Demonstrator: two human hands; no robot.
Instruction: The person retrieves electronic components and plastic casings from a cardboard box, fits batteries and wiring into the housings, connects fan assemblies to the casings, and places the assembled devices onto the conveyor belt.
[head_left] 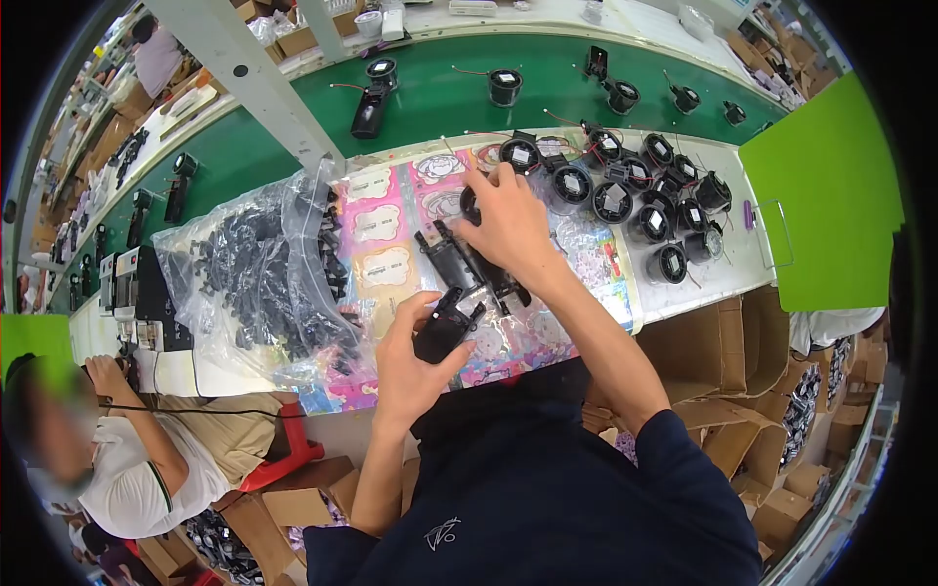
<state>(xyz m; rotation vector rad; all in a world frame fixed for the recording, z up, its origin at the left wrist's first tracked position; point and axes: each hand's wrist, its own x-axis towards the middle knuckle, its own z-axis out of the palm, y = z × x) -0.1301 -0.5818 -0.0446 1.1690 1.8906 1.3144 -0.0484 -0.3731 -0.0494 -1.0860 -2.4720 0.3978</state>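
Note:
My left hand (410, 368) is closed around a black plastic housing (445, 334) near the front edge of the table. My right hand (515, 227) reaches further over, its thumb and fingers curled round a black round part (470, 205) that they mostly cover. Just below that hand, a black handle-shaped shell (449, 262) lies on the printed mat (383, 266), with another dark shell (509, 287) beside it, partly under the wrist. Several black cylindrical units with white labels (613, 202) and thin wires stand to the right of my right hand.
A clear plastic bag (264, 264) of small black parts lies on the left. Behind the table runs a green conveyor belt (430, 93) carrying spaced units, with a white post (264, 83) before it. A person (137, 479) sits at left. Cardboard boxes (718, 342) stand below right.

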